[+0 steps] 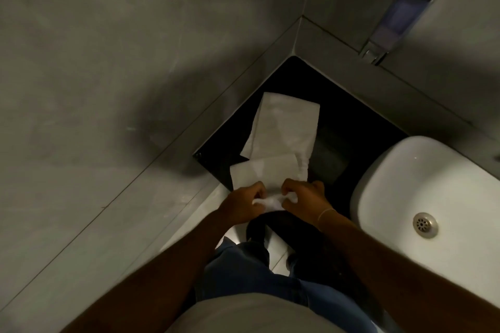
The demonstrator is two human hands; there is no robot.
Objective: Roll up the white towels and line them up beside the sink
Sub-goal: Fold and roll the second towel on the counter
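Note:
A white towel point(263, 173) lies flat on the black counter point(351, 127), its near edge curled into a small roll at the counter's front. My left hand point(240, 204) and my right hand point(303, 201) both pinch that rolled edge, one at each end. A second white towel point(284, 127) lies spread out behind it, partly under the first, reaching toward the corner. The white sink point(422, 184) stands to the right of the towels.
Grey tiled walls meet in a corner behind the counter. A soap dispenser point(392, 24) hangs on the right wall above the sink. The sink drain point(424, 224) shows at the right. Below the counter edge are my legs and a pale floor.

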